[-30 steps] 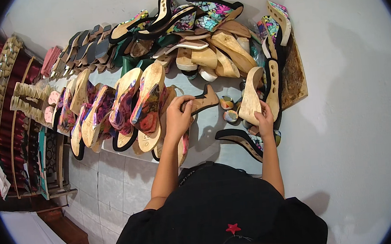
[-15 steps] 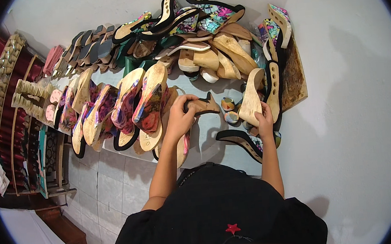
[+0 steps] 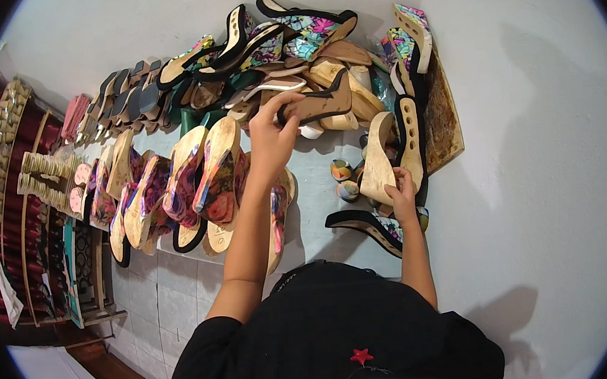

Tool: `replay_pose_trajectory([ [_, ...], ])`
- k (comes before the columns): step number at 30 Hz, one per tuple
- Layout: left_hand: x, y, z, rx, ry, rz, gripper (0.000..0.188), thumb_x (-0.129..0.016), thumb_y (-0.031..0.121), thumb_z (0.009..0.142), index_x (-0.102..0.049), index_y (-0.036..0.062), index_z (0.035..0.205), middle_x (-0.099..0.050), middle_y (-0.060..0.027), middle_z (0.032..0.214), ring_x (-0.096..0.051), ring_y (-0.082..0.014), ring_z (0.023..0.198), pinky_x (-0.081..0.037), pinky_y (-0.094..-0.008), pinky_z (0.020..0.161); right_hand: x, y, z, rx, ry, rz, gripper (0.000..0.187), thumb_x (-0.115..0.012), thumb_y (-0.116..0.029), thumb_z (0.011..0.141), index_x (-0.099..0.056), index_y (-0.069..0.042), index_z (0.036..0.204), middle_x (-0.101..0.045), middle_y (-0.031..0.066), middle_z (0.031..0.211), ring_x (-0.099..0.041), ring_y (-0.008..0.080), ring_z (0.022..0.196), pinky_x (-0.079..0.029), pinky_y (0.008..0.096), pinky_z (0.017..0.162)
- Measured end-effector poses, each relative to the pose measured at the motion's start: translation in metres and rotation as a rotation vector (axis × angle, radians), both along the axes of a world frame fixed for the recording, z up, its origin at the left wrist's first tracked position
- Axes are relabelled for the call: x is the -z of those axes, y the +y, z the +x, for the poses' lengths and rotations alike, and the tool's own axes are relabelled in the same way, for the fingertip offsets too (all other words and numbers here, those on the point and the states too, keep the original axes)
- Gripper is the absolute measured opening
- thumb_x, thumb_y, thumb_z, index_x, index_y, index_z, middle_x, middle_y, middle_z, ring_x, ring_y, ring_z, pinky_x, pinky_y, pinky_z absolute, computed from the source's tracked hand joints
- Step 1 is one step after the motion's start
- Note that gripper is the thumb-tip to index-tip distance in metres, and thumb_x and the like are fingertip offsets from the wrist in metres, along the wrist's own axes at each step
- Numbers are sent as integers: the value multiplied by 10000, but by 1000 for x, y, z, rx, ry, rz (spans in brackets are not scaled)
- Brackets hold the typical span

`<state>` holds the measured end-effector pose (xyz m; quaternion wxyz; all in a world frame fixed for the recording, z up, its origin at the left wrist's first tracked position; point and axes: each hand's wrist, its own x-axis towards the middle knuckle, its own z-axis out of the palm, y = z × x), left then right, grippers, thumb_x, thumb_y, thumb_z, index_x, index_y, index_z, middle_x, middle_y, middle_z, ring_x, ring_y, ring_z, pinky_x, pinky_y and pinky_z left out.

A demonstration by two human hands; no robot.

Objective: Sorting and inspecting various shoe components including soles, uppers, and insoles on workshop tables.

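Head view: left hand (image 3: pixel 274 128) pinches black-edged brown sole (image 3: pixel 325 105), overlapping wooden-sole pile (image 3: pixel 366 104) in view; right hand (image 3: pixel 403 194) grips pale wooden wedge (image 3: pixel 376 165) by lower end, just beside patterned round pieces (image 3: pixel 348 190). Judged risk: wedge swinging left could knock pieces; slack pinch could drop sole onto pile.

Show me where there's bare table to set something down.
The main free patch of table lies between the floral sandals and two small patterned round pieces, with a black-edged wedge at its near right. It's crowded among the heaped soles at the back and around the right hand.
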<state>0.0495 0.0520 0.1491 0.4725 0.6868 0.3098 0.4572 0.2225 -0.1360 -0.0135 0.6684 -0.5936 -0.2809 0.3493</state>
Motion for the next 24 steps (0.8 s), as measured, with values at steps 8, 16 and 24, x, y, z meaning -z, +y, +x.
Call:
replay_pose_trajectory([
  [8, 7, 17, 70, 1, 43, 370, 207, -559, -37, 750, -611, 24, 940, -617, -125, 1024, -603, -211, 734, -460, -272, 644, -22, 3, -14, 62, -374, -264, 499, -558, -84, 733, -340, -5, 1175, -461, 174, 1078, -475, 273, 1008, -368, 342, 895],
  [16, 31, 29, 91, -24, -30, 412, 221, -534, -81, 740, -612, 9, 927, -604, -149, 1046, -632, -241, 776, -482, -271, 644, -73, 40, -32, 202, -908, -759, 543, -598, -254, 742, -403, 26, 1164, -434, 249, 1108, -426, 398, 1031, -348, 427, 904],
  [24, 33, 29, 88, -49, -98, 349, 205, -535, -70, 756, -627, 18, 918, -611, -136, 1040, -636, -220, 754, -486, -271, 629, -95, 175, 86, 303, -1132, -478, 275, -494, -78, 797, -539, 44, 1039, -589, 211, 901, -566, 382, 836, -462, 401, 738],
])
